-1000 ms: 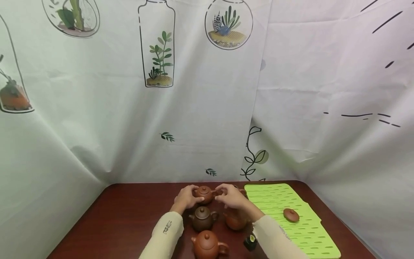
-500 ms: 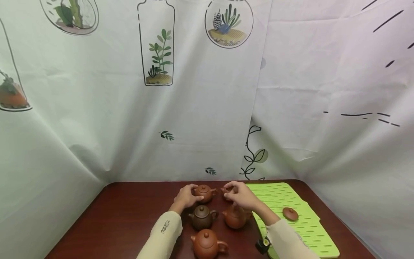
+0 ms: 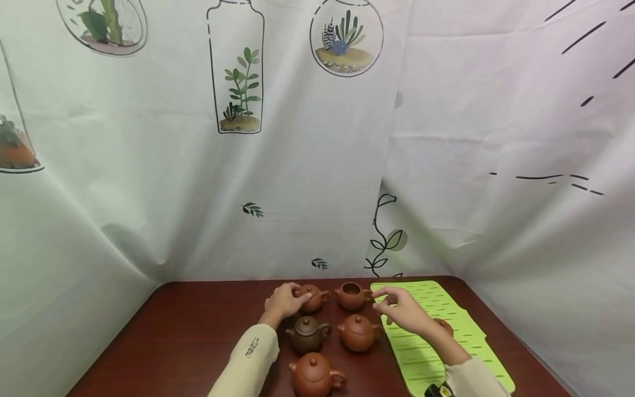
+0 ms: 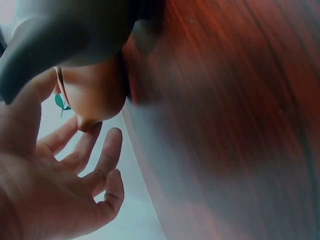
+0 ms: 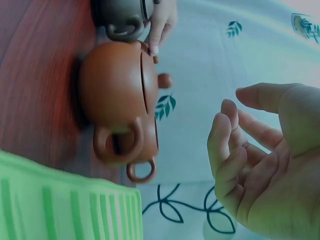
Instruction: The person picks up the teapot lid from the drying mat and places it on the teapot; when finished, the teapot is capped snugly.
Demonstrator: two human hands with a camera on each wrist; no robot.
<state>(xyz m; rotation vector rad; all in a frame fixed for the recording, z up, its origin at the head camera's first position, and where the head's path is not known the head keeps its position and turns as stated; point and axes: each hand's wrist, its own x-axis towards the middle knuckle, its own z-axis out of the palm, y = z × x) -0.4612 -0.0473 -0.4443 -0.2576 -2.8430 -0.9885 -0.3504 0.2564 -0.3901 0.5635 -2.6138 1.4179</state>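
My left hand (image 3: 284, 301) grips a reddish-brown teapot (image 3: 312, 302) at the back left, thumb across its lid and fingers by its spout. In the left wrist view those fingers touch the spout (image 4: 89, 123), while a dark teapot (image 4: 90, 30) covers part of the pot. Holding nothing, my right hand (image 3: 403, 310) hovers over the green mat (image 3: 421, 358) with loosely bent fingers. Its fingertips are close to the handle of a lidless teapot (image 3: 350, 298). A loose lid (image 3: 443, 326) lies on the mat, partly hidden by my right forearm.
The dark brown teapot (image 3: 306, 334) stands in front of the held one. Beside it is a lidded reddish teapot (image 3: 358, 333), and another orange-brown teapot (image 3: 312, 376) sits nearest me. A white printed cloth (image 3: 317, 165) hangs behind the dark red table (image 3: 198, 342).
My right hand has moved from beside the held teapot's handle, past the lidless teapot, to the right over the mat. The lidless teapot's opening now shows. My left hand stays on its teapot.
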